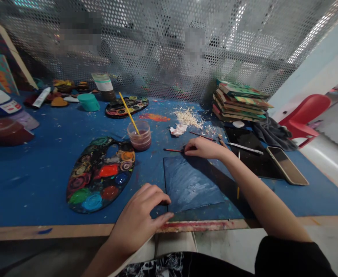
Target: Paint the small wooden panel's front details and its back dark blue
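Left hand [144, 209]: near side, back upward, wrist low at the near edge of the worktop [42, 169]. Fingers loosely curved, thumb spread away with a visible gap; nothing gripped. Index fingertip and thumb tip lie at the left edge and near-left corner of the flat, dark-blue painted square panel [193, 182]; contact pressure cannot be told.

Right hand [196, 148]: forearm runs from the near right, leftward and away, over the panel's right side. Wrist slightly bent, fingers bunched and pointing down-left just beyond the panel's far edge. Fingertips at the right end of a thin, reddish-handled paintbrush with a dark tip [172, 150], lying roughly level, tip to the left. Whether the fingers pinch it or only touch it: cannot tell.

Panel: on the worktop, between the hands, streaked with lighter blue strokes.

Surroundings: left of panel, black oval palette with coloured paint wells [108, 169]; beyond it, clear plastic cup of murky brownish water [140, 136] with a slim yellow stick [128, 111] leaning in it. Right, beige-edged phone [288, 165], beside a dark glossy flat slab [249, 157].
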{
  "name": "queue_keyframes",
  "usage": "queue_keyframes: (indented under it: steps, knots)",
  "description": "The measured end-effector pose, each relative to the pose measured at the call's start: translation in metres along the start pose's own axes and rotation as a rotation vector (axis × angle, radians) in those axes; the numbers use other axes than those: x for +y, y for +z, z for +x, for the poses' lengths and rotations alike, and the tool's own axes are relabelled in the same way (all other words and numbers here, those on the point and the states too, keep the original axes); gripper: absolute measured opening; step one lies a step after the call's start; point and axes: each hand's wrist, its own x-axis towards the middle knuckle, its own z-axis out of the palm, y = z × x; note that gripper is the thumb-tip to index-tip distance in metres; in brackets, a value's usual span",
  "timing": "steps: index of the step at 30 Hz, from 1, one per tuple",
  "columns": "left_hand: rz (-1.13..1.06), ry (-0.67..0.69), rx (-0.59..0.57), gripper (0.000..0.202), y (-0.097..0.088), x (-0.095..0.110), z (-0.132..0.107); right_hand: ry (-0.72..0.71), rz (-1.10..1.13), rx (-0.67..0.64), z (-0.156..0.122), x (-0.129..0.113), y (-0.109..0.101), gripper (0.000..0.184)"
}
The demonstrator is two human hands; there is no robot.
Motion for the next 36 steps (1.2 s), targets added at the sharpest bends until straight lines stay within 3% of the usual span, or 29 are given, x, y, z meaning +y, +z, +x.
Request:
queue_keyframes:
  steps: [5, 11, 26, 36]
  knots:
    - [-0.021, -0.049, -0.035, 0.016, -0.001, 0.002, 0.002, 0.024, -0.095, -0.017, -0.001, -0.014, 0.005, 0.021]
    - [-0.024, -0.100, -0.049, 0.015, -0.003, 0.004, 0.004, 0.069, -0.176, 0.071, -0.002, -0.022, 0.005, 0.028]
    - [-0.049, -0.135, -0.069, 0.016, -0.003, 0.007, 0.004, 0.112, 0.003, 0.138, -0.011, -0.030, -0.005, 0.035]
    - [-0.041, -0.149, -0.072, 0.017, -0.002, 0.006, 0.005, 0.166, -0.037, 0.083, -0.008, -0.021, -0.002, 0.045]
